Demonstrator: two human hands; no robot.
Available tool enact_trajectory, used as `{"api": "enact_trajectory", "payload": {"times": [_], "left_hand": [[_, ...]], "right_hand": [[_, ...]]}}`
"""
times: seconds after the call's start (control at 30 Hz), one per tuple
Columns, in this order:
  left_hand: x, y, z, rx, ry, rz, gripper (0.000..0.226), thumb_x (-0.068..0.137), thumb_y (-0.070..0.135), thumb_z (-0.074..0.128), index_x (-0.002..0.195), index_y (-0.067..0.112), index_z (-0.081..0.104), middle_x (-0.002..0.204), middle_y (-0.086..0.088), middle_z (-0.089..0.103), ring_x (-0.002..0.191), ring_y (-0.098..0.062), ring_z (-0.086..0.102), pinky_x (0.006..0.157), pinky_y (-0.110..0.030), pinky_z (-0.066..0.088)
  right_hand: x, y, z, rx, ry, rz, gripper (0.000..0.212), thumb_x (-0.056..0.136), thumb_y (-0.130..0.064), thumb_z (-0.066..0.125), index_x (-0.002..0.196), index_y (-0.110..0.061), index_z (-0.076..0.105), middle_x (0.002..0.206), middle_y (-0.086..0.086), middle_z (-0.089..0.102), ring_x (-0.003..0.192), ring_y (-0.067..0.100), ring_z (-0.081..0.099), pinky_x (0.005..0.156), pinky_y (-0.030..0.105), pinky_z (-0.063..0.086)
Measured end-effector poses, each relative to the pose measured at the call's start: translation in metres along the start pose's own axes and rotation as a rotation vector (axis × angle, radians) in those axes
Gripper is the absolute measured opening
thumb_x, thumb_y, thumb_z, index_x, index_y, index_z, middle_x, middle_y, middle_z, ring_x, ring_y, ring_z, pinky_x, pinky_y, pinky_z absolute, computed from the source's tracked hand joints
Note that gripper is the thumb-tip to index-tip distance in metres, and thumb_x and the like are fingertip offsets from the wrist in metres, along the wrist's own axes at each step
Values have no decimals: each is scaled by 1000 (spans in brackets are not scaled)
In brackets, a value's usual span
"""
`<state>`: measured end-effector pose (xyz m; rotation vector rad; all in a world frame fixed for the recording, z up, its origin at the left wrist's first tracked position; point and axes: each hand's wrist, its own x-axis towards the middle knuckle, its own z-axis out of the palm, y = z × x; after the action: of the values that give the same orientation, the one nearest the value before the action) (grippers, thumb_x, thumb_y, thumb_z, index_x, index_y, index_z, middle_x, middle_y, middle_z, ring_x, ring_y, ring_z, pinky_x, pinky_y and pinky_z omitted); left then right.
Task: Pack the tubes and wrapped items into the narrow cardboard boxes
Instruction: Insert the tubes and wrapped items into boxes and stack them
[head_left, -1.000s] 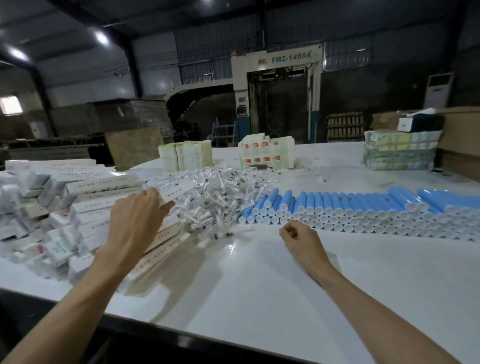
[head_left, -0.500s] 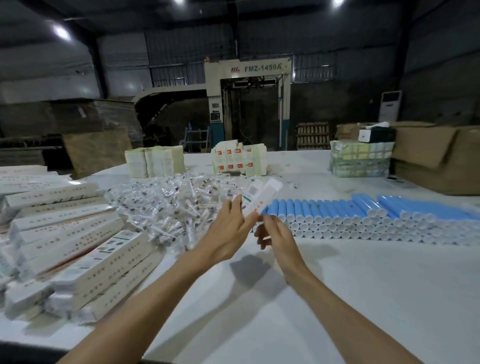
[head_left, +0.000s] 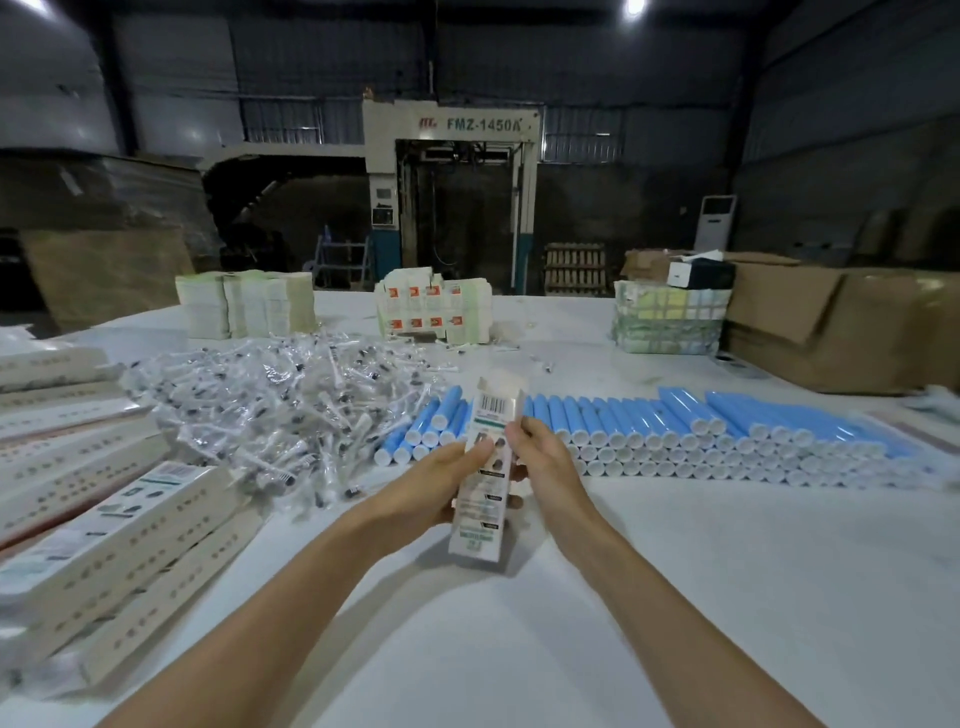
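R fingers (head_left: 521, 434) pinch the box's (head_left: 485, 467) right edge, up by the barcode. L hand (head_left: 441, 483) wraps the other edge from behind, thumb on the printed face. So L hand & R hand (head_left: 545, 462) both grip that one box, nothing else in them. It stands near upright, top flap (head_left: 501, 384) open. Can't tell if its bottom end touches the table (head_left: 597, 597) or hangs just over it.

Risks, as I see it:
- **Squeeze:** the grip's on thin card sides, so a hard squeeze prob flattens the mouth & a tube won't slide in.
- **Flap:** it's loose, so it could fold over the opening or crease when sth's pushed past.
- **Letting go:** one hand must let go to fetch, and the box held one-handed may tip or drop.

Tubes (head_left: 675, 436): a blue row just behind the box, running off to its right, stacked in layers. Pull a low one & the neighbours may roll.

Wrapped items (head_left: 291, 405): a heap behind-left of the box, in slippery film, so it's easy to drag out two at once.

Stack (head_left: 130, 530) of more boxes: left of the box, nearer the person. A careless elbow could shove it.
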<state>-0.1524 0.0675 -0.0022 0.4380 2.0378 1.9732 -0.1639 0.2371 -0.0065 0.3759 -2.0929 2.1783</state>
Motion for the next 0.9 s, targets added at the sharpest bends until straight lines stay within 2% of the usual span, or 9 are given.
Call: {"api": "enact_trajectory", "payload": {"times": [0.07, 0.1, 0.17, 0.27, 0.33, 0.43, 0.63, 0.77, 0.9], "left_hand": [[0, -4, -5, 18, 96, 43, 43, 108, 51, 57, 137, 21, 66, 127, -6, 78, 114, -31, 77, 104, -52, 59], [1, -6, -8, 17, 139, 62, 40, 109, 48, 58, 134, 19, 67, 125, -6, 79, 111, -30, 78, 102, -51, 59], [0, -8, -11, -27, 209, 95, 34, 111, 41, 56, 132, 17, 68, 121, -5, 81, 107, -30, 79, 97, -49, 61], [0, -9, -10, -62, 312, 150, 30, 111, 36, 58, 127, 15, 72, 115, -7, 82, 103, -30, 80, 91, -46, 63], [1, -8, -8, -72, 353, 179, 28, 110, 35, 59, 125, 16, 73, 114, -7, 82, 102, -29, 80, 87, -43, 63], [2, -7, -8, -94, 365, 197, 27, 110, 35, 60, 126, 17, 72, 113, -6, 82, 103, -30, 80, 91, -48, 63], [0, -3, -5, -115, 360, 202, 26, 109, 36, 61, 127, 21, 71, 114, -3, 82, 106, -26, 80, 99, -55, 60], [1, -1, -4, -115, 379, 164, 27, 107, 37, 65, 125, 19, 74, 113, -4, 82, 109, -26, 78, 98, -51, 61], [1, 1, -2, -108, 393, 167, 25, 104, 35, 69, 120, 18, 78, 107, -2, 83, 104, -21, 78, 88, -38, 62]], "right_hand": [[11, -4, -11, -104, 56, 2, 32, 107, -52, 49, 114, -27, 66, 99, -15, 72, 89, 1, 66, 72, 20, 47], [20, -7, -23, -165, 124, -10, 36, 107, -54, 49, 115, -23, 65, 104, -13, 68, 94, 6, 63, 75, 24, 45], [41, -15, -58, -385, 303, -53, 31, 106, -41, 55, 121, -15, 63, 113, -4, 63, 104, 18, 61, 81, 31, 47], [74, -23, -122, -914, 497, -68, 31, 105, -19, 54, 134, -7, 58, 132, 15, 56, 125, 33, 51, 99, 45, 46], [91, -23, -158, -1232, 544, -50, 32, 104, -16, 52, 132, -2, 59, 135, 21, 54, 128, 38, 45, 102, 47, 42], [106, -16, -194, -1545, 528, 42, 28, 105, -21, 50, 121, -3, 64, 133, 20, 56, 127, 37, 45, 101, 44, 39], [112, -4, -204, -1783, 421, 71, 18, 101, -14, 55, 116, -10, 64, 131, 15, 54, 126, 31, 46, 100, 36, 41], [112, -9, -193, -1786, 440, 130, 18, 100, -17, 63, 117, -11, 64, 128, 15, 58, 123, 32, 51, 98, 35, 45], [113, -16, -184, -1826, 388, 174, 19, 96, -7, 63, 114, -12, 67, 122, 9, 65, 117, 29, 60, 96, 31, 48]]}}
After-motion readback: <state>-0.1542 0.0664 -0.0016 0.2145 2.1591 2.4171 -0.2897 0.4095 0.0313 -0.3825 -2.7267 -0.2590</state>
